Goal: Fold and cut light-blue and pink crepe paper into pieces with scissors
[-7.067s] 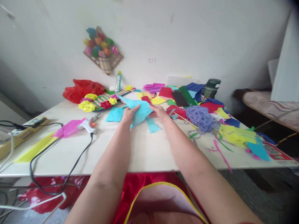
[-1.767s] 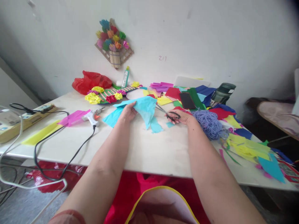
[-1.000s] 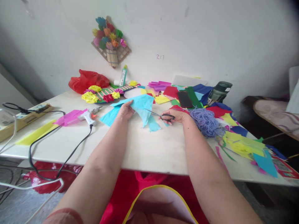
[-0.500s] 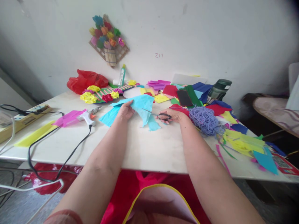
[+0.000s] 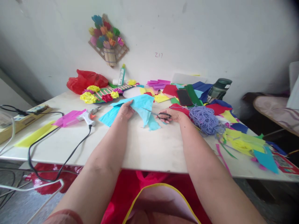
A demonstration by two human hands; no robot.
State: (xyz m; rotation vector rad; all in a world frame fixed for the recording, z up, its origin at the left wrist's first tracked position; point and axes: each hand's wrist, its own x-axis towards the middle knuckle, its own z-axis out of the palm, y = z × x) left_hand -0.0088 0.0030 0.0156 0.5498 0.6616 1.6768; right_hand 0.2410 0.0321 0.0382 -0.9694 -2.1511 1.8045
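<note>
Light blue crepe paper (image 5: 144, 104) hangs from my left hand (image 5: 127, 110), which pinches it between thumb and fingers just above the table. My right hand (image 5: 171, 115) grips a pair of scissors (image 5: 164, 116) by its dark handles. The blades point left and lie against the right part of the blue paper. A loose-looking strip of the same paper dangles below the blades. Close to my right wrist lies a heap of lavender yarn (image 5: 205, 120).
Left on the table (image 5: 154, 155) are a white glue gun (image 5: 87, 118) with its cord, pink paper (image 5: 71, 117) and a power strip (image 5: 25, 119). A flower-decorated craft piece (image 5: 105, 95), a phone (image 5: 184, 97), coloured paper scraps (image 5: 243, 141) and a dark green bottle (image 5: 219, 89) lie around.
Almost nothing differs. Both hands, the paper and the scissors keep nearly the same positions, and the view has shifted very slightly.
</note>
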